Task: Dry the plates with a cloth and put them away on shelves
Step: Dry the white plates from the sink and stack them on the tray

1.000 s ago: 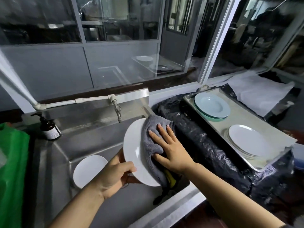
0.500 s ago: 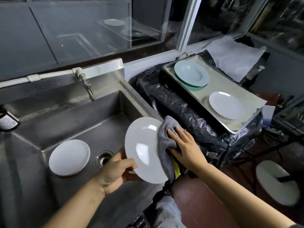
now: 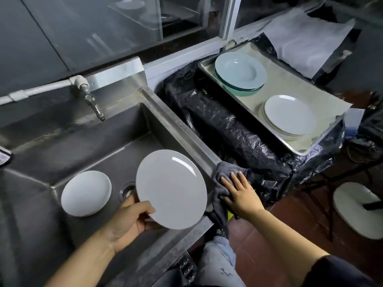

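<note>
My left hand (image 3: 129,219) grips a white plate (image 3: 171,188) by its lower left rim and holds it tilted over the steel sink (image 3: 176,125). With its fingers straight, my right hand (image 3: 240,194) presses a grey cloth (image 3: 222,177) onto the sink's right front corner, apart from the plate. Another white plate (image 3: 86,193) lies face down in the basin beside the drain (image 3: 126,191). On the right, a metal tray (image 3: 308,148) carries a stack of white plates (image 3: 290,116) and a stack of pale blue deep plates (image 3: 240,72).
A tap (image 3: 92,101) juts over the sink from a white pipe. Black plastic sheeting (image 3: 234,129) covers the gap between sink and tray. White paper (image 3: 306,36) lies behind the tray. A stool (image 3: 356,210) stands on the red floor at right. Glass panels rise behind.
My right hand took the cloth off the plate and laid it on the sink's right corner. The left hand lowered the plate and turned its face up. My view tipped downward.
</note>
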A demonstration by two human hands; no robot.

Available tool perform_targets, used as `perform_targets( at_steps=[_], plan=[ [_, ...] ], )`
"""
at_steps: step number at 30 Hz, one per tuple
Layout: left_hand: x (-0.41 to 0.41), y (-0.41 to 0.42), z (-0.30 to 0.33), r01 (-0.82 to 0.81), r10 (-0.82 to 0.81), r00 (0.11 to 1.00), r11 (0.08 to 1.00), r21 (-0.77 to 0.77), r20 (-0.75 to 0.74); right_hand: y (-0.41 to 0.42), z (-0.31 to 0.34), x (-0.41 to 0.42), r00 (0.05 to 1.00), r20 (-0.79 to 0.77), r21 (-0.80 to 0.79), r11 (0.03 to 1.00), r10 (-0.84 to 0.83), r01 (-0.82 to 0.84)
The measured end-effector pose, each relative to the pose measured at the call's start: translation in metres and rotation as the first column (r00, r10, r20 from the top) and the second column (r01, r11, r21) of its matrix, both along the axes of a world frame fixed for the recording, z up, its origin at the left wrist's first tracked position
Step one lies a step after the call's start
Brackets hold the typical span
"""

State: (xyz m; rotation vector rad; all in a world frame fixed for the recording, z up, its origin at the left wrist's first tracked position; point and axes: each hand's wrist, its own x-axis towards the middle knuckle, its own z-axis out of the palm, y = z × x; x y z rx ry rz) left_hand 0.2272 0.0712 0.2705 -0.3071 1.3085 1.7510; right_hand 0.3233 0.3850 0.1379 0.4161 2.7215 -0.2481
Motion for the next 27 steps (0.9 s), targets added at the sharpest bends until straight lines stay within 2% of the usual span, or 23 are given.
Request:
perform_targets(
  at_steps=[8,13,18,21,27],
  plan=[
    [-0.003,0.021,-0.008,-0.063,0.062,0.997,0.998,0.020,0.044,0.006,-0.003,0.000,0.999,0.017,-0.025,0.999,0.035,-0.035],
    [-0.009,0.045,-0.008,-0.089,0.089,0.996,0.996,0.004,0.009,0.015,0.012,0.001,0.997,-0.002,-0.131,0.989,0.074,-0.074],
    [-0.022,0.082,0.004,-0.086,0.086,0.996,0.996,0.018,-0.015,0.044,0.041,-0.004,0.984,-0.168,-0.301,0.947,0.062,-0.111],
    [-0.033,0.113,0.014,-0.078,0.079,0.996,0.996,0.041,-0.035,0.068,0.069,-0.015,0.959,-0.284,-0.447,0.885,-0.003,-0.130],
    [-0.050,0.191,0.037,-0.082,0.090,0.994,0.988,0.130,-0.055,0.127,0.114,-0.034,0.916,-0.400,-0.454,0.866,0.014,-0.211]
  ],
)
